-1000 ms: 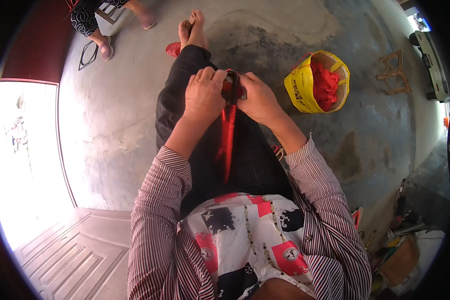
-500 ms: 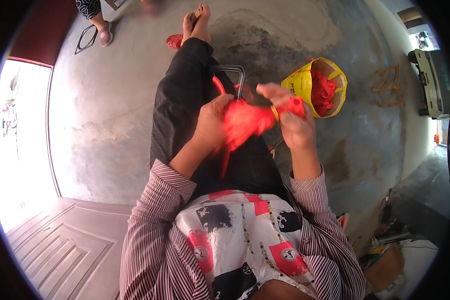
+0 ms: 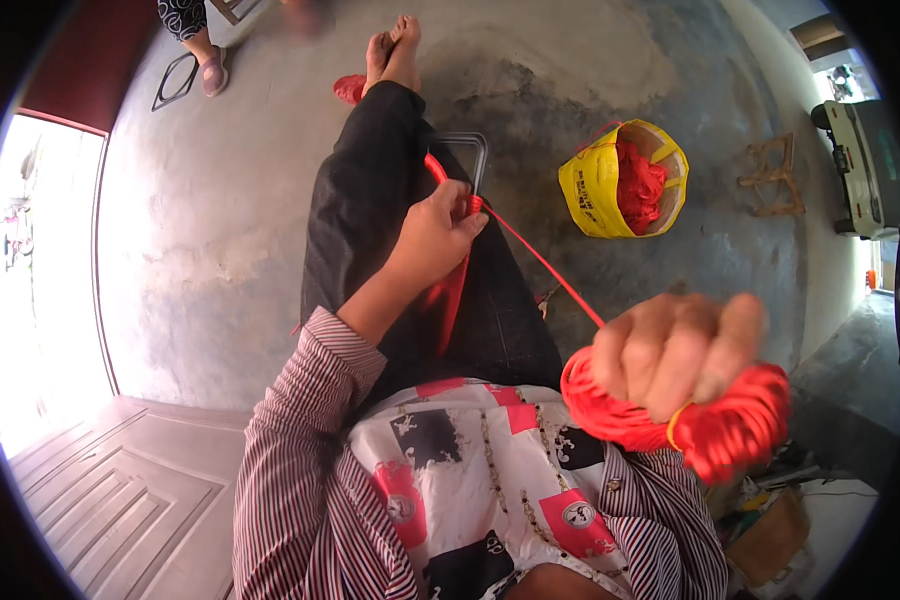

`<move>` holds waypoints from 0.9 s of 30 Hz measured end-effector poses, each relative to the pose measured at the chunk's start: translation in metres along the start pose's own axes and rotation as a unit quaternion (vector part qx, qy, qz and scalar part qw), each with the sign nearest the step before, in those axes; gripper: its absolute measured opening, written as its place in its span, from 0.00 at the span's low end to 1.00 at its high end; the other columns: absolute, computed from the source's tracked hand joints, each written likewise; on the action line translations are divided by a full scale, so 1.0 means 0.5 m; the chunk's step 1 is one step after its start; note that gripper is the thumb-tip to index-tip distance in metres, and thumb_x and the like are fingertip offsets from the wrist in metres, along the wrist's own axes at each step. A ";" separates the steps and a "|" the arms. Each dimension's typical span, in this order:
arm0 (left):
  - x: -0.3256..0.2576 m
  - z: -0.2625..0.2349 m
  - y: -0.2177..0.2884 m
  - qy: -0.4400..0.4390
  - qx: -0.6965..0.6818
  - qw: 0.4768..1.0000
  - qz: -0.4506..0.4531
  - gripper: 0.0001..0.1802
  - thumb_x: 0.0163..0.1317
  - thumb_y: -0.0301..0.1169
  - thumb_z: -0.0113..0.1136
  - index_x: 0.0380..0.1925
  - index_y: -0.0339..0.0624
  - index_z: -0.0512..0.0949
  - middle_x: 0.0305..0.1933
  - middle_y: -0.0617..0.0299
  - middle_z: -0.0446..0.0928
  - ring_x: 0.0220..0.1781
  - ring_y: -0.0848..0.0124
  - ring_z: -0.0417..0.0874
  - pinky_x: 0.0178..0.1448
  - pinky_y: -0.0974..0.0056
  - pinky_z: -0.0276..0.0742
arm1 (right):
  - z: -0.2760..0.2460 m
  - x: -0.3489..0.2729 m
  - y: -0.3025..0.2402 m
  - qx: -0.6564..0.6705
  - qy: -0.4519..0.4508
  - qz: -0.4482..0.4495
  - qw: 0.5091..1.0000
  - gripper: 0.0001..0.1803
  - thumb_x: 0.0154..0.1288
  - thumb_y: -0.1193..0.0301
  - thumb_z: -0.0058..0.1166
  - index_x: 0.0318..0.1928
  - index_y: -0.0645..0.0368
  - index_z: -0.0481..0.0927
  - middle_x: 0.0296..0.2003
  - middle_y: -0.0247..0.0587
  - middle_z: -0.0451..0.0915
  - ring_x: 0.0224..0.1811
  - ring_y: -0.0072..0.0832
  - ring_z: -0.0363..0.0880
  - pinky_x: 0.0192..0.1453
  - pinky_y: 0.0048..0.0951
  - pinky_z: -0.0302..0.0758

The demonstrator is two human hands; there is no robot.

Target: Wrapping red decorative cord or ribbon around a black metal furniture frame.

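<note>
My right hand point(image 3: 680, 350), at the near right, is closed over a thick bundle of red cord point(image 3: 745, 425) tied round with a thin yellow band point(image 3: 673, 430). From the bundle a taut length of cord point(image 3: 550, 268) runs up and left to my left hand point(image 3: 435, 235). There my left fingers are closed on a red strip point(image 3: 452, 310) above my lap, where tight turns of cord show at the fingertips. Part of the strip is hidden by the hand. A bent grey metal bar point(image 3: 482, 150) sticks out just beyond, beside my knee.
A yellow bag point(image 3: 595, 190) holding red cord stands on the concrete floor to the right. A wooden frame point(image 3: 773, 178) lies farther right. Something red point(image 3: 349, 88) is by my feet. Another person's leg point(image 3: 202, 50) shows at the far left, near a pale panelled door point(image 3: 120, 490).
My right hand has swung down and right with the cord bundle, away from my left hand. The cord between them is now stretched out. My left hand has hardly moved.
</note>
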State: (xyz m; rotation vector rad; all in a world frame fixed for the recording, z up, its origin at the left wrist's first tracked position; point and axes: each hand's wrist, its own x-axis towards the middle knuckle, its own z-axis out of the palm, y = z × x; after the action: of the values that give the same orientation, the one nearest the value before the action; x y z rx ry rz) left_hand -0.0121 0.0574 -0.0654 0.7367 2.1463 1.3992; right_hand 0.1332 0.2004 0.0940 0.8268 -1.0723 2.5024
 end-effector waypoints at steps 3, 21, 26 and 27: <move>0.020 0.000 0.034 0.093 -0.074 0.989 0.084 0.15 0.67 0.29 0.60 0.49 0.31 0.72 0.34 0.62 0.77 0.27 0.79 0.74 0.36 0.73 0.73 | -0.025 0.004 0.008 -0.222 0.055 -0.027 0.973 0.09 0.59 0.73 0.64 0.31 0.59 0.76 0.20 0.39 0.76 0.18 0.27 0.70 0.26 0.31 0.67; 0.041 -0.067 0.108 0.062 -0.328 0.925 -0.180 0.09 0.64 0.33 0.55 0.25 0.44 0.75 0.19 0.70 0.68 0.15 0.82 0.60 0.17 0.75 0.50 | -0.225 -0.043 0.242 -0.641 0.097 0.079 0.758 0.16 0.53 0.78 0.65 0.45 0.63 0.81 0.39 0.43 0.79 0.40 0.37 0.82 0.46 0.32 0.78; 0.045 -0.073 0.111 0.008 -0.441 0.863 -0.249 0.11 0.65 0.33 0.54 0.24 0.44 0.73 0.18 0.71 0.65 0.14 0.81 0.57 0.17 0.74 0.48 | -0.221 -0.053 0.184 -0.595 0.134 0.084 0.788 0.15 0.56 0.74 0.64 0.45 0.62 0.81 0.43 0.37 0.80 0.43 0.30 0.81 0.47 0.27 0.76; 0.044 -0.075 0.110 0.011 -0.414 0.877 -0.243 0.12 0.66 0.34 0.54 0.24 0.44 0.73 0.17 0.70 0.64 0.14 0.81 0.57 0.17 0.74 0.48 | -0.218 -0.063 0.155 -0.445 0.231 0.112 0.858 0.14 0.58 0.73 0.62 0.45 0.63 0.81 0.44 0.37 0.79 0.44 0.31 0.80 0.50 0.29 0.75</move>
State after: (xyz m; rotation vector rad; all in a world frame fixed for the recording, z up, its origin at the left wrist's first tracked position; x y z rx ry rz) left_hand -0.0427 0.0653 -0.0030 -0.1430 1.3524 1.7873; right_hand 0.0789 0.2263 -0.0296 -0.1680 -1.9267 1.8139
